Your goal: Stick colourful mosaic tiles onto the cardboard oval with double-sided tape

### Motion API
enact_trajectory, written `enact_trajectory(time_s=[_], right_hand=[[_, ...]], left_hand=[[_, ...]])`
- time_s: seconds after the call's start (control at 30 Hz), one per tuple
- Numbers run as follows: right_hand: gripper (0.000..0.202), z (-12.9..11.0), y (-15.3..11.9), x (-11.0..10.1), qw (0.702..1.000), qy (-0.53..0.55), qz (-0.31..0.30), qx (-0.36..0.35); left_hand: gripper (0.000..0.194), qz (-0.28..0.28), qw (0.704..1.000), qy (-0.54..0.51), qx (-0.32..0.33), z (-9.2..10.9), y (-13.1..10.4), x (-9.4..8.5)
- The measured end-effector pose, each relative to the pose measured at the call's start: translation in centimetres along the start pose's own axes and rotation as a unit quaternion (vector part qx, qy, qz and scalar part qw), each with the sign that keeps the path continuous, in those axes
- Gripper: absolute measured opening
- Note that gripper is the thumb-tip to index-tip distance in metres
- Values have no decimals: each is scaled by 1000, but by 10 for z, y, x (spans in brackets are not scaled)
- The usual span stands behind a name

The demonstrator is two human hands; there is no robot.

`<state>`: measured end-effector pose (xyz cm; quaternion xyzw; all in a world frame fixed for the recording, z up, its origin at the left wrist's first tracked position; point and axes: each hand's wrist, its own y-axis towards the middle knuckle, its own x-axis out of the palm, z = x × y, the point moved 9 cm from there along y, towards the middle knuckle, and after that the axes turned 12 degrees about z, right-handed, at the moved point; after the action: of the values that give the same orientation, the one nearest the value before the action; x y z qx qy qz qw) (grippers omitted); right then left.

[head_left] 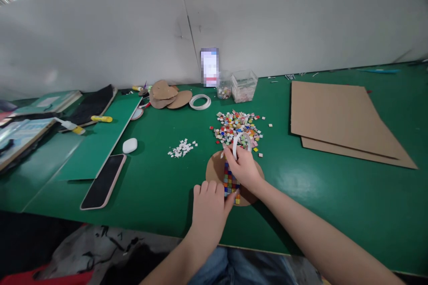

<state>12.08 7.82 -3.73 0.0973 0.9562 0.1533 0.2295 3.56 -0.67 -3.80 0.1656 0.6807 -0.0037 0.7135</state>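
Observation:
A round cardboard piece (213, 169) lies on the table in front of me, with a strip of small coloured mosaic tiles (230, 180) down its middle. My left hand (209, 202) is at the near left edge of the cardboard, fingers curled and thumb pressed on the lower tiles. Over the upper part of the strip, my right hand (245, 169) is closed on a roll of white tape (235, 144). Its fingertips are near the top of the tiles and partly hidden. Just beyond lies a pile of loose coloured tiles (236, 124).
White chips (182, 148) lie left of the cardboard. Farther left are a phone (103, 182), a white earbud case (130, 145) and a green board (107, 131). Clear containers (245, 87), a lit phone (210, 67) and a white ring (200, 102) stand behind; cardboard sheets (334, 116) lie right.

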Motion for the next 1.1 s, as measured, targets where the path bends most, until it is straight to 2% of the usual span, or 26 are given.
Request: enact_trajectory(time_s=[0.13, 0.3, 0.57, 0.77, 0.93, 1.1], right_hand=[[34, 0, 0, 1, 1000, -1, 1, -1], [33, 0, -1, -1, 1000, -10, 8, -8], [33, -3, -1, -1, 1000, -18, 6, -17], [33, -3, 0, -2, 1000, -20, 13, -16], [32, 0, 0, -3, 1000, -23, 16, -7], [31, 1, -1, -2, 1000, -18, 5, 0]], left_hand=[[33, -13, 999, -22, -23, -3, -2, 3], [31, -11, 999, 4, -37, -4, -3, -2], [29, 30, 998, 49, 27, 7, 0, -6], [26, 28, 999, -27, 4, 1, -5, 1], [31, 17, 993, -109, -29, -3, -7, 2], [39, 19, 963, -237, -123, -33, -3, -4]])
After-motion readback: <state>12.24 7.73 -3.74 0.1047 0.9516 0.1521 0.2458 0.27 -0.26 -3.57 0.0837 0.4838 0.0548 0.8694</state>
